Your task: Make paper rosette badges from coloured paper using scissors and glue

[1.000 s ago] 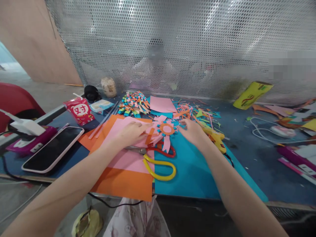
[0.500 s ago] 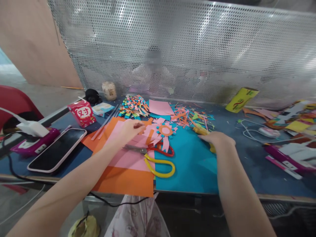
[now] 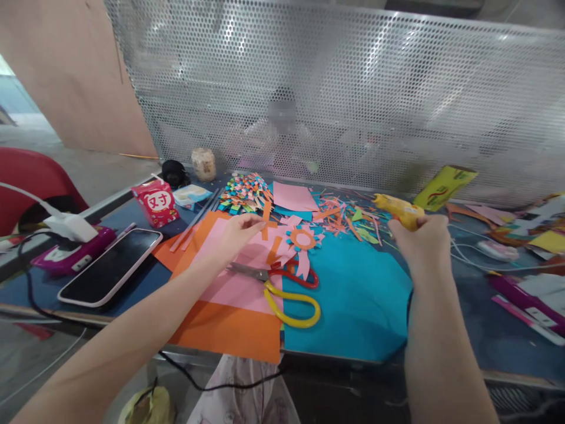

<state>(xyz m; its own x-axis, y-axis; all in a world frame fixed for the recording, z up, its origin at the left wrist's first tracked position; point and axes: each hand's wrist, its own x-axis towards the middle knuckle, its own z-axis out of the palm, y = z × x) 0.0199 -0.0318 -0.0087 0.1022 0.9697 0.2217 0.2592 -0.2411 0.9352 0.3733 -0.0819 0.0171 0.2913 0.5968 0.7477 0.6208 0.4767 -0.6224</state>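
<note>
My right hand (image 3: 421, 241) grips a yellow glue gun (image 3: 397, 209), lifted above the blue table with its nozzle pointing left. My left hand (image 3: 236, 232) pinches a small orange paper strip (image 3: 266, 212) over the pink sheet (image 3: 241, 265). A paper flower (image 3: 301, 242) with an orange ring, pink and blue petals lies between the hands on the teal sheet (image 3: 353, 300). Scissors (image 3: 282, 282) with red and yellow handles lie just below the flower.
An orange sheet (image 3: 229, 333) reaches the table's front edge. A phone (image 3: 110, 266), red carton (image 3: 155, 201), purple device with charger (image 3: 70, 235) sit left. Paper scraps (image 3: 344, 212), woven strips (image 3: 245, 191) lie behind. A perforated metal screen (image 3: 335, 94) backs the table; a person sits beyond.
My right hand left the flower, reached right to the yellow glue gun, grasped it and lifted it off the table. My left hand raised an orange strip off the pink sheet.
</note>
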